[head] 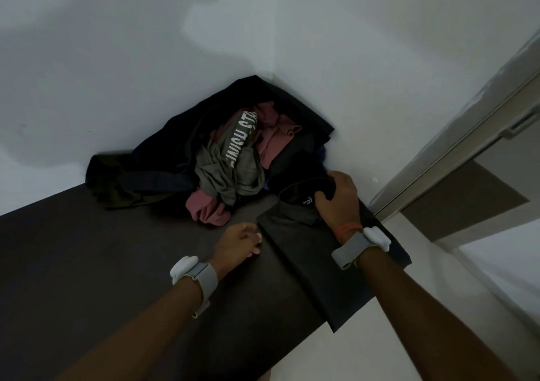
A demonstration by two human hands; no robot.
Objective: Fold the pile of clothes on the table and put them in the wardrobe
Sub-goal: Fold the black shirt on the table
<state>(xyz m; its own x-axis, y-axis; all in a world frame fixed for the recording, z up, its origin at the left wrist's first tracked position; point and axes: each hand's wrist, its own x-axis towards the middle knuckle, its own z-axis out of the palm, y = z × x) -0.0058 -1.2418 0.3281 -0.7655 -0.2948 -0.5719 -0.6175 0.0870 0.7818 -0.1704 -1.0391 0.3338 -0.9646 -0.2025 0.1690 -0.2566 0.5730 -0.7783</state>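
A dark shirt (pixel 304 252) lies folded into a long narrow strip on the dark table (pixel 102 258), its lower end hanging over the table's right edge. My right hand (pixel 339 202) grips the shirt's collar at the far end. My left hand (pixel 238 243) rests at the shirt's left edge with its fingers lightly curled, fingertips touching the fabric. Behind them, the pile of clothes (pixel 222 152) fills the wall corner: dark garments, a grey-green one with white lettering and a dusty pink one.
White walls meet in a corner behind the pile. A light-coloured door frame (pixel 455 135) runs diagonally at the right, with pale floor (pixel 409 336) below the table's right edge. Both wrists carry grey bands with white devices.
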